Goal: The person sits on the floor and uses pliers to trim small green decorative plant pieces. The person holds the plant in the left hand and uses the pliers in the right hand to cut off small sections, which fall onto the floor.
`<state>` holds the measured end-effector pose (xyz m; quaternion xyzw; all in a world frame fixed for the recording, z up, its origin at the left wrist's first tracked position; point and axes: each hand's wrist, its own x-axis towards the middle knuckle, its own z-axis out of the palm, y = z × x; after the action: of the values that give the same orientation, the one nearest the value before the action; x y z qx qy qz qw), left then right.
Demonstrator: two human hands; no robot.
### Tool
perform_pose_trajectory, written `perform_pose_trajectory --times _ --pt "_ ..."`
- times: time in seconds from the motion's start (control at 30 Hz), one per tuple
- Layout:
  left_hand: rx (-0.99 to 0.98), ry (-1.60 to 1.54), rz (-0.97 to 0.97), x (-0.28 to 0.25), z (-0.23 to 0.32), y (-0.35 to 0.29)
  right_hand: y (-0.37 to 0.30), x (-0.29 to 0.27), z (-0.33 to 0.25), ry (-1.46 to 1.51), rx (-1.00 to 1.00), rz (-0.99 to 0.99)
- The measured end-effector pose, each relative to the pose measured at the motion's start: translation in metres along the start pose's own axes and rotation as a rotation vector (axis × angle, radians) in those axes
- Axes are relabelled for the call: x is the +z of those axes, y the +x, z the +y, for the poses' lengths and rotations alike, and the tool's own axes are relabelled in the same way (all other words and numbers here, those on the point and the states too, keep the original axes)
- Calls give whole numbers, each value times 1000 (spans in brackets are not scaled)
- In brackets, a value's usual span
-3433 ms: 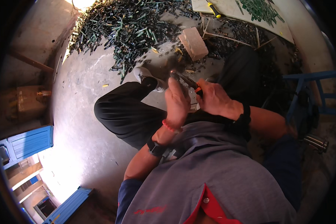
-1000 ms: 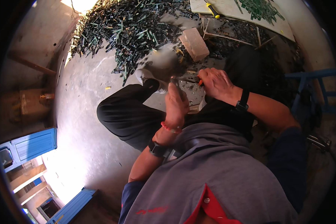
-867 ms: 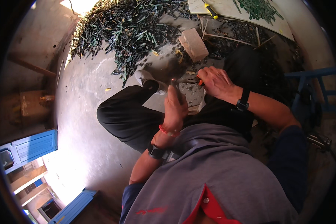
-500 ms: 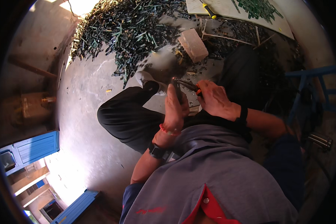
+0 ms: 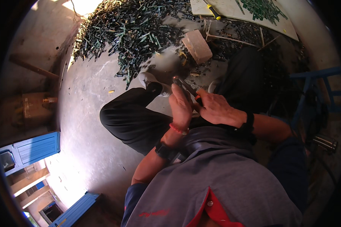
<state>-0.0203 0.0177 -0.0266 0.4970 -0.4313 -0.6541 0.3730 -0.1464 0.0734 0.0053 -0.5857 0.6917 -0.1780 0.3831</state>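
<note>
My right hand is closed round the orange-and-black handles of a pair of pliers. Their dark jaws point up and left, with a small reddish glint at the tip. Just left of them is my left hand, seen from its thumb side with the thumb pointing up to the jaws. Its fingers curl behind the palm, round something dark that I cannot make out. Both hands are close together above my lap, between my bent legs.
Dark and green strips form a large heap on the floor ahead. A pale brick lies beside it. On a white board at the far right are a yellow-and-black screwdriver and green strips. A blue metal frame stands right.
My left hand has turned slightly and shifted a little right. My right hand has moved slightly down with the pliers, whose handles now point more steeply toward me.
</note>
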Motion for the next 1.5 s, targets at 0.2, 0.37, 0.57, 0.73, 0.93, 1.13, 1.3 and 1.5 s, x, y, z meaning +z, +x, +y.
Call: perform_pose_trajectory --times 0.2,0.37,0.57,0.73,0.93,1.13,1.3,1.5 --pt "19 54 4 1 4 -2 -2 -6 -6 0 40 -97" --pt "80 61 17 -4 -12 4 -1 0 -3 53 -2 -76" --pt "73 49 35 -2 -6 3 4 10 1 142 -55 -7" --pt "34 -40 14 -4 -4 3 16 9 12 26 -85 72" --pt "-346 -198 -101 -13 22 -6 41 -5 51 -251 -471 331" --pt "-497 -307 -165 -21 36 -6 62 -22 65 -497 -543 351" --pt "-618 -398 -279 -29 38 -2 70 -34 73 -582 -650 349" --pt "-687 -433 -327 -30 35 2 65 -42 75 -543 -638 297"
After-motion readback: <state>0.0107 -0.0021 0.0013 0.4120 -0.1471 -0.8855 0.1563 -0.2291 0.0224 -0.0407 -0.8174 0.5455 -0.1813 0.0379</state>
